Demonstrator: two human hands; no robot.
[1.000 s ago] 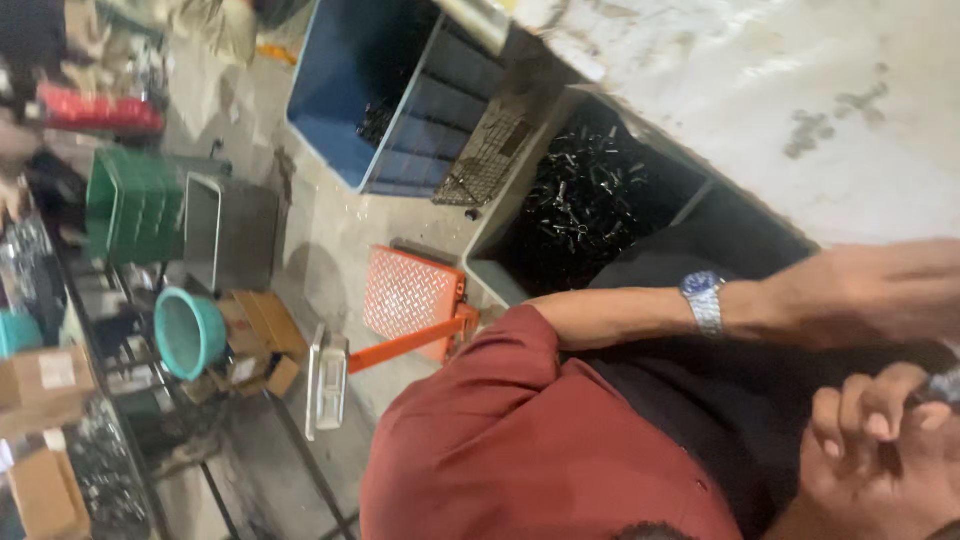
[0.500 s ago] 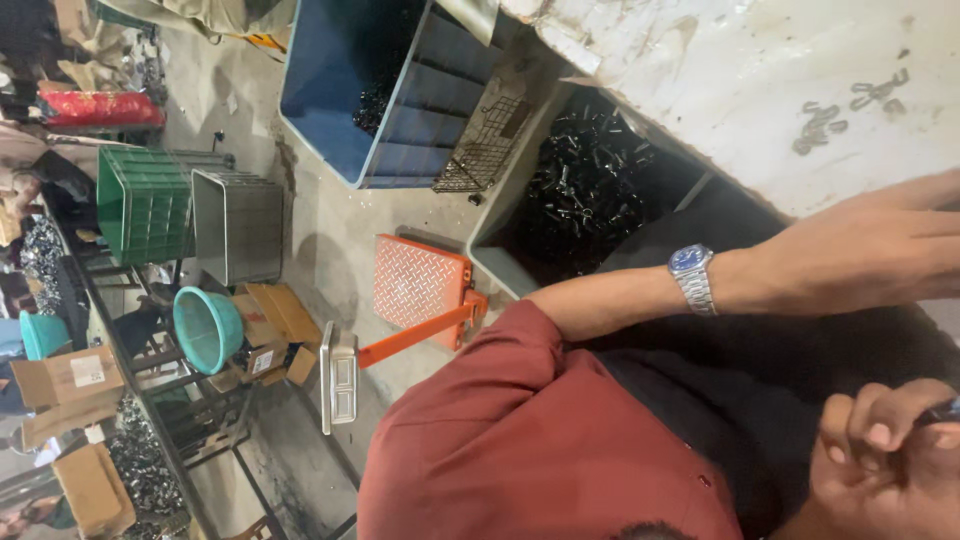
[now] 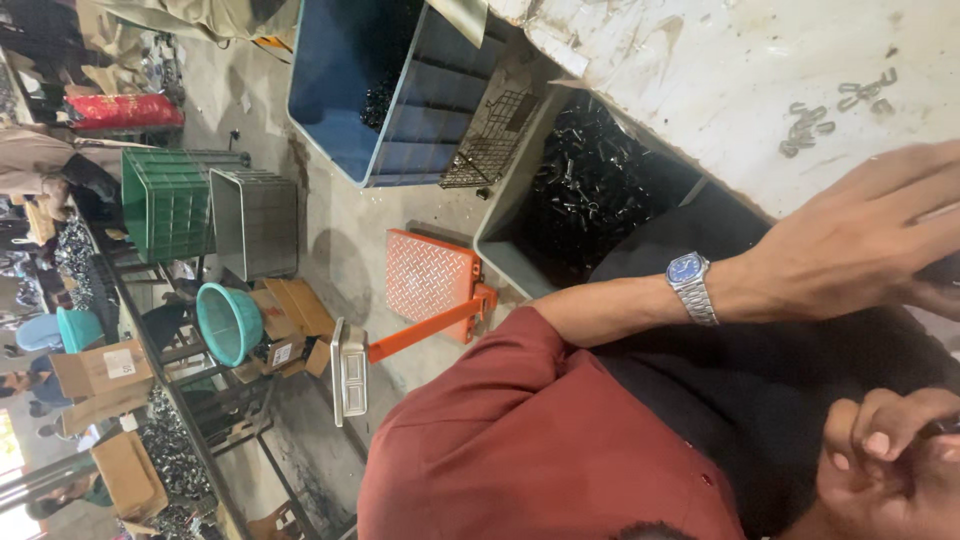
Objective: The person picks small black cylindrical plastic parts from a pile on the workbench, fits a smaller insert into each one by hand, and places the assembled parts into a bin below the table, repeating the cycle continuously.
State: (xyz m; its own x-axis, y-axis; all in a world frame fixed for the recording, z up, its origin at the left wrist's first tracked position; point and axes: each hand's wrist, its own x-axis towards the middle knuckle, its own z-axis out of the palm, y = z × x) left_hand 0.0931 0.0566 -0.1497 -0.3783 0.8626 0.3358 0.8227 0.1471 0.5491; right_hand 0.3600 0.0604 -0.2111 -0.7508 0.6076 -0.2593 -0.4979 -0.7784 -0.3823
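- Left hand (image 3: 860, 250), fingers spread flat, reaches over the table (image 3: 720, 90) edge.
- Right hand (image 3: 885, 455) curls below it, pinching something unclear.
- Bin (image 3: 590, 190) sits beside the table edge.

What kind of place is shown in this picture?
Probably a small metal-parts workshop or factory floor: a grey bin full of dark metal parts, an orange platform scale, and stacked crates on a concrete floor.

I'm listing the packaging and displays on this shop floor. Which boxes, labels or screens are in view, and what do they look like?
Cardboard box: far left, brown, with a white label.
Cardboard box: lower left, plain brown.
Scale display: grey, oblong, on an orange post; its face is unreadable.
Red package: upper left, flat and shiny.
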